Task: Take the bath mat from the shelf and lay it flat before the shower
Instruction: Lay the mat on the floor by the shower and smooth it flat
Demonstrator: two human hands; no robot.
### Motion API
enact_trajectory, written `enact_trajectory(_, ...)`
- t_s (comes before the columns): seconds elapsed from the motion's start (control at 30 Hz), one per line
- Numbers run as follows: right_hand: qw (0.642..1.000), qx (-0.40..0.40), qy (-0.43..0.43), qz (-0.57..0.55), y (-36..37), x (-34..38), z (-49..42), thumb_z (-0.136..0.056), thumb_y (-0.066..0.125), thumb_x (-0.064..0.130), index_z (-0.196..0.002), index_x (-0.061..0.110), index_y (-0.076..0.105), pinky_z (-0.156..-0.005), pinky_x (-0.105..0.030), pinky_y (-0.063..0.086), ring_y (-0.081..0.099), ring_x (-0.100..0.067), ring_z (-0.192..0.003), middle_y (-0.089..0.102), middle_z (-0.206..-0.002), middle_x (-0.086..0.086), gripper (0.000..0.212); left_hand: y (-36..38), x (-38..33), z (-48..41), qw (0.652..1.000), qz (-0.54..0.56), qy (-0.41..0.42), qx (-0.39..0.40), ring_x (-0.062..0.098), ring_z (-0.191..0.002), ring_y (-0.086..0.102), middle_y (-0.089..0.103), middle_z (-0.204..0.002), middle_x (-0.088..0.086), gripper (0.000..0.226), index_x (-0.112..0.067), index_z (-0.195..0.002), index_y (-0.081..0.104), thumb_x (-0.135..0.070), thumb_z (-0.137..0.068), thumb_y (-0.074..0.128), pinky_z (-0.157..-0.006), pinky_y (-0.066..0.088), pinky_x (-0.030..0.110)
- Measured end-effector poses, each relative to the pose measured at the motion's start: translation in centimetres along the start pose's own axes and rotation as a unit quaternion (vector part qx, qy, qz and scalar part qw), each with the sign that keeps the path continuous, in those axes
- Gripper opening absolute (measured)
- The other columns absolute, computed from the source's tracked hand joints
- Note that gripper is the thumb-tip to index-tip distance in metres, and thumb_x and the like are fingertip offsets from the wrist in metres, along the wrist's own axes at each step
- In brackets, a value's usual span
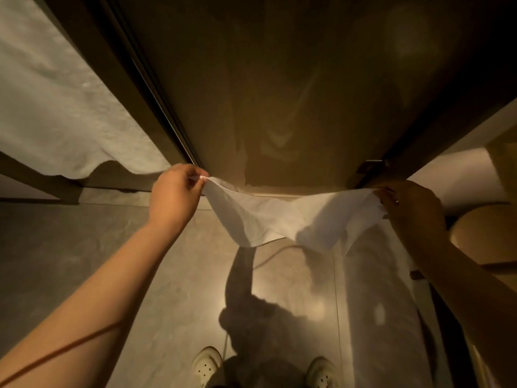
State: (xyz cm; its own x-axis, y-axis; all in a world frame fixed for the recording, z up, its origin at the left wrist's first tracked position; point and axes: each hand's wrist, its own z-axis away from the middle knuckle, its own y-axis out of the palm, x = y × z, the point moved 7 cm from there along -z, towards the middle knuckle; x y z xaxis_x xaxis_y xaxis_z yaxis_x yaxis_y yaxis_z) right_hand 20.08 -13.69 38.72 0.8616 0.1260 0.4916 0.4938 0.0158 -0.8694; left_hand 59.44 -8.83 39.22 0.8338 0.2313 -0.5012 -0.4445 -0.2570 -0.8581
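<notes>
Bath mat spread above the floor.
Left hand (174, 196) at nine o'clock and right hand (411, 207) at three pinch the white bath mat's (282, 217) corners; it sags between.

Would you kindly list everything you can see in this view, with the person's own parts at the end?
mat: one, white, held up by two corners, sagging in the middle, above the floor.
shower door: one, dark glass, straight ahead.
towel: one, white, hanging upper left.
floor: grey tile, below.
cord: one, pale, on the floor under the mat.
shoes: two, white, bottom edge.
left hand: one, grip on the mat's left corner.
right hand: one, grip on the right corner.
</notes>
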Motion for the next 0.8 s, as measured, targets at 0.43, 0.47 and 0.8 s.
enact_trajectory(0.43, 0.995, 0.098, -0.021, -0.006, 27.8, -14.4, 0.6, -0.081, 0.069, 0.020, -0.081, 0.040, 0.054, -0.064, -0.022, 0.041, 0.049, -0.005, -0.069, 0.052, -0.078, 0.012, 0.025, 25.3, 16.4, 3.6, 0.997, -0.035, 0.020, 0.067, 0.016, -0.080, 0.057, 0.063, -0.093, 0.002, 0.013, -0.016, -0.099, 0.068, -0.019, -0.089, 0.061, -0.068, 0.051, 0.033)
enact_trajectory(0.47, 0.992, 0.125, -0.010, 0.030, 30.2, -15.3, 0.5, -0.080, 0.071, 0.022, -0.077, 0.042, 0.052, -0.061, -0.020, 0.037, 0.047, -0.005, -0.067, 0.052, -0.076, 0.014, 0.028, 27.3, 17.4, 4.0, 0.996, -0.038, 0.029, 0.076, 0.016, -0.080, 0.057, 0.062, -0.093, 0.001, 0.013, -0.017, -0.099, 0.068, -0.019, -0.088, 0.061, -0.069, 0.051, 0.033)
enact_trajectory(0.8, 0.965, 0.144, -0.139, 0.170, 44.7, -18.5, 4.8, -0.090, 0.055, 0.027, -0.094, 0.026, 0.068, -0.072, -0.033, 0.048, 0.056, -0.015, -0.078, 0.066, -0.090, 0.003, 0.014, 40.6, 26.7, 7.5, 0.985, -0.075, 0.100, 0.120, 0.007, -0.073, 0.055, 0.059, -0.085, -0.011, 0.011, -0.028, -0.091, 0.068, -0.020, -0.084, 0.063, -0.059, 0.044, 0.024)
